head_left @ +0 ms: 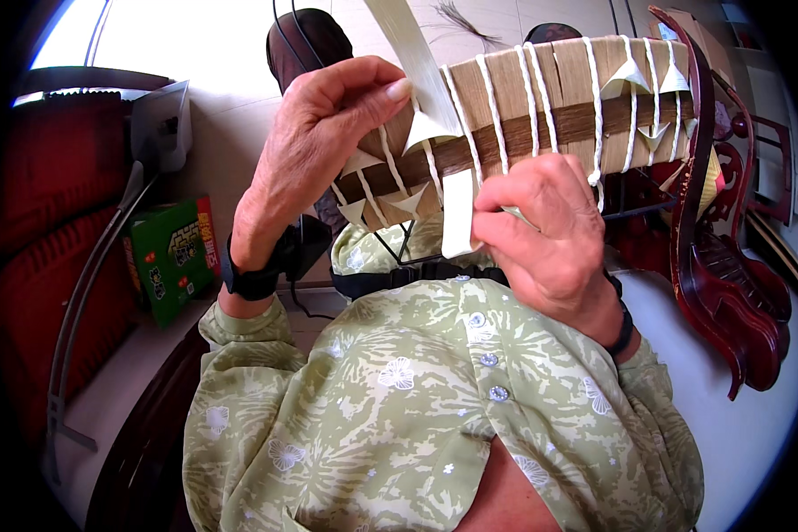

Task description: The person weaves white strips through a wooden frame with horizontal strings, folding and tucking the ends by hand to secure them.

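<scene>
A curved, tan and brown woven piece [572, 111] lies across the upper middle of the head view, with twisted white cords [492, 106] running over it. Small folded, pointed flaps of pale strip stick out along both its edges. A pale flat strip [426, 75] rises from its left part toward the top edge. My left hand [332, 120] is closed, thumb and fingers pinching at that strip's edge. Below, a short pale strip end [457, 213] hangs over the piece, and my right hand [541, 222] pinches its side. Whether both parts belong to one strip is hidden.
Dark carved wooden furniture [705, 257] stands close on the right. At the left are a green box [164, 262], a red slatted seat [58, 222] and a bent metal stand [71, 328]. Thin dark rods [405, 244] show under the woven piece. Loose dark fibres [465, 22] lie on the tiled floor.
</scene>
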Demonstrator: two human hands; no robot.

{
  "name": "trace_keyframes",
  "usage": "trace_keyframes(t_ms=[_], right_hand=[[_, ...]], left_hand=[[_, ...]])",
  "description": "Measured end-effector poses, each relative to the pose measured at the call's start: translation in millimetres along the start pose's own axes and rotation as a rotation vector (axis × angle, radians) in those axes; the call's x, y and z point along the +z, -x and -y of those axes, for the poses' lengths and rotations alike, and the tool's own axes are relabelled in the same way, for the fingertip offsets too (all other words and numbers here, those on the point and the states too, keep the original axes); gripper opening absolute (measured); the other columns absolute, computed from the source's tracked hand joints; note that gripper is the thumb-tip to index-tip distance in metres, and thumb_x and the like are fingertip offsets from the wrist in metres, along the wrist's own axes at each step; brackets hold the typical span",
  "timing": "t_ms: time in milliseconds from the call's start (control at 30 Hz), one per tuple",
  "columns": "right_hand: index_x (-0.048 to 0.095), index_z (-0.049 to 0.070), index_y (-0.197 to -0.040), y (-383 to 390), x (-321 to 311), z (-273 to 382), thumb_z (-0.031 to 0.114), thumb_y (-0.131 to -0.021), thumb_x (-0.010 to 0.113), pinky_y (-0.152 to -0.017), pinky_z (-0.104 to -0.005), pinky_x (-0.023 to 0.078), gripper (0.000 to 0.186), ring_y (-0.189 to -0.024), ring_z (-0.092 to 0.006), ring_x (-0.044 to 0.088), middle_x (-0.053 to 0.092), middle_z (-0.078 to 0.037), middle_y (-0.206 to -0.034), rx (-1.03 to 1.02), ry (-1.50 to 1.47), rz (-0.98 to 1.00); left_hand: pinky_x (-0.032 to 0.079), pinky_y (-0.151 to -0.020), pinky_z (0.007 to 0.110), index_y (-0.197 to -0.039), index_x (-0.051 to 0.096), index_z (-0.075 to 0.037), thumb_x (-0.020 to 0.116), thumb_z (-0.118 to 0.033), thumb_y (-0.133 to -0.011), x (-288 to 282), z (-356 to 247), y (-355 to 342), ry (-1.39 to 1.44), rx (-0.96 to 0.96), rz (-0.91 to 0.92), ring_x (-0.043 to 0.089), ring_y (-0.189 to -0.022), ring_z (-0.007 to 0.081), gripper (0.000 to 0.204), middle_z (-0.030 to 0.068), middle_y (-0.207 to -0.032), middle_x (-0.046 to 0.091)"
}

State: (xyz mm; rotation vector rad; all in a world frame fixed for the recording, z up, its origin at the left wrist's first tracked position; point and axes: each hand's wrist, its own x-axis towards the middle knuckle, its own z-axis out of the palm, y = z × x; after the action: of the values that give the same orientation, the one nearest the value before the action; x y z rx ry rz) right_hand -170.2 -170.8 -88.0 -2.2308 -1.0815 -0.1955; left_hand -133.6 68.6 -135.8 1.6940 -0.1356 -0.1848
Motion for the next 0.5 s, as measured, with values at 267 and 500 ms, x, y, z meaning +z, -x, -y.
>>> trace_keyframes(t_ms=[267, 500], right_hand=[[0.067, 0.007, -0.074, 5.7, -54.9, 6.1, 0.018, -0.079, 0.087, -0.068, -0.0353, 0.049, 0.024, -0.068, -0.0183, 0.059, 0.062, -0.002, -0.070, 0.214, -0.795, 0.283], [0.078, 0.009, -0.084, 16.7, -132.9, -8.9, 0.017, -0.088, 0.080, -0.058, -0.0288, 0.051, 0.009, -0.061, -0.0149, 0.061, 0.067, 0.000, -0.071, 0.081, -1.064, 0.725]], left_hand=[[0.040, -0.058, 0.025, -0.101, 0.068, 0.002, 0.065, -0.017, -0.100, -1.8, -11.1, 9.7, -0.254, 0.026, -0.014, 0.046, -0.066, 0.0050, 0.019, -0.0009, -0.071, 0.059], [0.045, -0.066, 0.022, -0.101, 0.069, 0.004, 0.065, -0.012, -0.099, 5.1, -9.4, 8.4, -0.041, -0.052, -0.035, 0.054, -0.076, 0.0036, 0.016, -0.0012, -0.079, 0.064]])
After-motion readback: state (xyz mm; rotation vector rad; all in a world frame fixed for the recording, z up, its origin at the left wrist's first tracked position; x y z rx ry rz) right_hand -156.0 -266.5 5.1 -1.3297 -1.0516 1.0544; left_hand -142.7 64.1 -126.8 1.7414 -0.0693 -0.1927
